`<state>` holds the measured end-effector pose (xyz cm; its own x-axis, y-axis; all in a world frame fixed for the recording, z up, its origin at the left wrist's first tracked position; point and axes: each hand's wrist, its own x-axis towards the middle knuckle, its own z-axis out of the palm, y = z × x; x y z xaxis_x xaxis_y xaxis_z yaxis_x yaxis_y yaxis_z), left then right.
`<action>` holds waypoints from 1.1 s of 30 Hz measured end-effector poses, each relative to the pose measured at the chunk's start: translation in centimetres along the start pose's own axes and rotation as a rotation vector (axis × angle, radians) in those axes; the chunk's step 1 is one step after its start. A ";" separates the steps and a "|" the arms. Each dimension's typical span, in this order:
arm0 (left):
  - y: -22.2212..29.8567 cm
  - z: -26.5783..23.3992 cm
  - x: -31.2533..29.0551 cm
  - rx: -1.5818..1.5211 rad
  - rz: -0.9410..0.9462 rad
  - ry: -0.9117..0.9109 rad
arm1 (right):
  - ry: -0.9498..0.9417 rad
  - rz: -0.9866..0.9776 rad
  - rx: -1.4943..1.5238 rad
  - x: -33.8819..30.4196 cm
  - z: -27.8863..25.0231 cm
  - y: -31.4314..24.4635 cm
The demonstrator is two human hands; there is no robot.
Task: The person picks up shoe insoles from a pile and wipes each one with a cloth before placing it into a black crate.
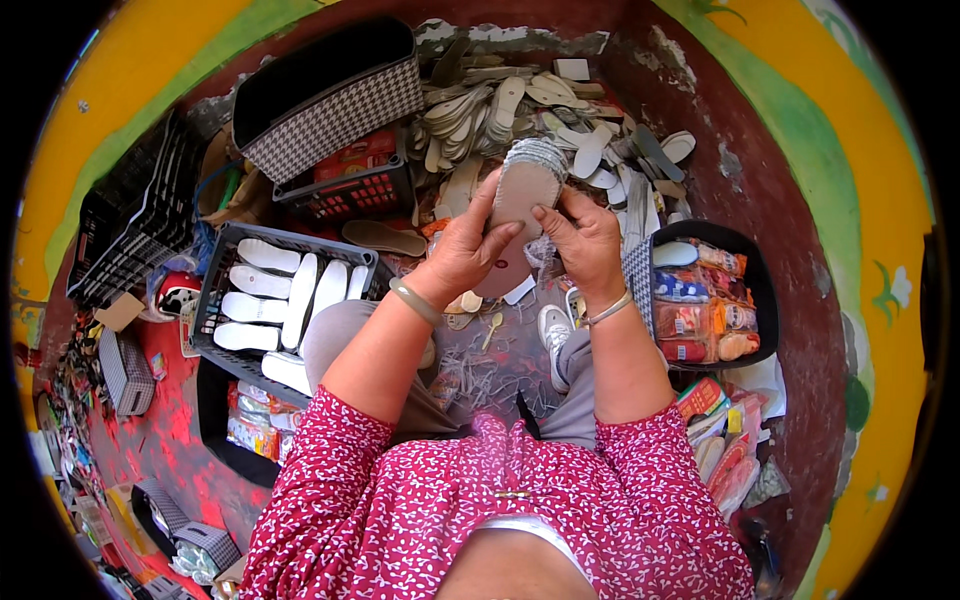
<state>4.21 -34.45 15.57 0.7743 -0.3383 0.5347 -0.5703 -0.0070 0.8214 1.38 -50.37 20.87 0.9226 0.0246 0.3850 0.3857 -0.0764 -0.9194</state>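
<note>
A thick stack of beige insoles point(528, 190) with rough, grey frayed edges is held up before me, toe end upward. My left hand point(478, 232) grips its left side, with the thumb across the lower front. On the right edge my right hand point(585, 245) holds it too, its thumb pressed on the face. The fingers behind the stack are partly hidden. Beyond it lies a large heap of loose insoles point(468, 118). To the left of my left forearm, a grey plastic crate point(240, 368) contains several white insoles point(255, 308).
A houndstooth box point(340, 118) rests tilted over a dark crate point(350, 196) at the back left. Stacked black crates point(140, 225) stand farther left. On the right, a dark-rimmed basket point(768, 300) holds packaged insoles point(705, 318). Fibre scraps point(500, 372) litter the floor between my feet.
</note>
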 end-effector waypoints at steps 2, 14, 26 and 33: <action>0.6 -0.2 0.0 -0.053 -0.058 -0.024 | 0.019 -0.071 -0.145 -0.1 0.0 0.3; 1.6 -0.8 0.8 -0.917 -0.481 0.121 | -0.250 0.406 0.341 1.0 -1.4 0.7; -0.1 -0.6 0.3 -1.084 -0.589 0.181 | -0.381 0.636 0.490 0.0 0.6 1.8; -0.9 0.8 0.3 -1.131 -0.533 0.252 | -0.344 0.650 0.512 -0.2 1.6 0.9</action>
<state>4.78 -35.32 14.83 0.9356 -0.3531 0.0087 0.2806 0.7580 0.5888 1.60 -48.88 19.83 0.8789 0.4357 -0.1941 -0.3344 0.2726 -0.9021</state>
